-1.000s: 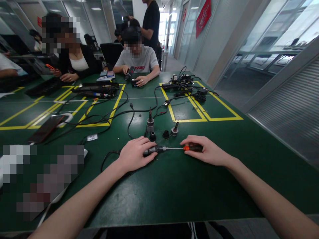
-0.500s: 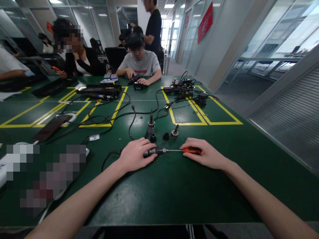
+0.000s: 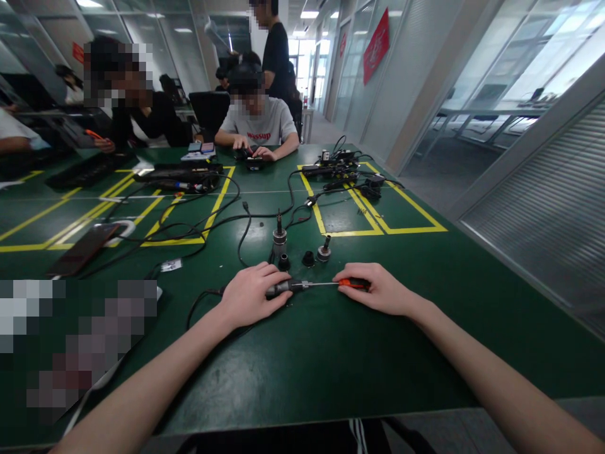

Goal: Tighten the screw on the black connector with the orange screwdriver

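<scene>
My left hand point(image 3: 250, 294) is wrapped over a grey-and-black cylindrical handpiece point(image 3: 278, 289), which lies on the table with a black cord at its left end. A screwdriver point(image 3: 350, 284) with an orange-and-black handle is pinched in my right hand point(image 3: 378, 287). Its thin shaft points left and meets the metal end of the handpiece; whether the tip touches a screw is too small to tell. Just beyond stand a silver cylindrical part with a thin shaft point(image 3: 280, 237), a shorter silver part point(image 3: 324, 250) and two black caps, one of them a ring-like cap point(image 3: 308, 258).
The green table point(image 3: 246, 378) bears yellow tape outlines. Black cables and adapters point(image 3: 340, 169) lie at the far right, a dark phone point(image 3: 85, 250) at the left. A loose cord point(image 3: 243, 236) runs behind my left hand. Across the table a person point(image 3: 258, 120) handles a black object.
The view has shifted slightly, moving the scene left. My hands keep their holds on the handpiece and screwdriver. The person across has brought both hands closer together.
</scene>
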A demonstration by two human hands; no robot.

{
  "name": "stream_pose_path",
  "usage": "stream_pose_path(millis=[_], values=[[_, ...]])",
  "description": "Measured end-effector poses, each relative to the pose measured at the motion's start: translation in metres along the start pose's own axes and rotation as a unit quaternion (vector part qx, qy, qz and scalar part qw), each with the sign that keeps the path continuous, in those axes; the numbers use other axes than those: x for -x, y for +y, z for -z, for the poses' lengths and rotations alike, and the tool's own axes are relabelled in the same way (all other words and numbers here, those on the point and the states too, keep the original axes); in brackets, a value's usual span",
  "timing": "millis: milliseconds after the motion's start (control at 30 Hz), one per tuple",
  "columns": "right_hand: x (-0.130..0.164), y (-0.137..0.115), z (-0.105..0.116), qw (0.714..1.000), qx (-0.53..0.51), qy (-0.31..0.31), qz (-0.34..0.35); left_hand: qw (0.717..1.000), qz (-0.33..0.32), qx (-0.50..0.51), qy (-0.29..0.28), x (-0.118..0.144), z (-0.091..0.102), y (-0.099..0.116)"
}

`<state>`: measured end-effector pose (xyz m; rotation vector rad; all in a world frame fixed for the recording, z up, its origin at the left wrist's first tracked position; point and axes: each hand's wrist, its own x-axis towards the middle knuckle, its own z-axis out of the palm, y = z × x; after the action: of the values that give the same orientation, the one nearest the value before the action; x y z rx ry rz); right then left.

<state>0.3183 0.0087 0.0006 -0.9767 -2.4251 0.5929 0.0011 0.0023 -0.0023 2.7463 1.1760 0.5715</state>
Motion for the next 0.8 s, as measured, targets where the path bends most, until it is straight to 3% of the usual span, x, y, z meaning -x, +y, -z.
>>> stream_pose_path(millis=[567, 800], values=[[-0.0002, 0.0020, -0.0055, 0.998, 0.056, 0.019, 0.016, 1.000, -0.002, 0.000, -0.001, -0.0005, 0.0012, -0.0013], [0.0007, 0.0038, -0.0077, 0.995, 0.084, 0.016, 0.056, 1.000, 0.001, 0.000, -0.003, -0.0007, 0.0000, -0.0013]])
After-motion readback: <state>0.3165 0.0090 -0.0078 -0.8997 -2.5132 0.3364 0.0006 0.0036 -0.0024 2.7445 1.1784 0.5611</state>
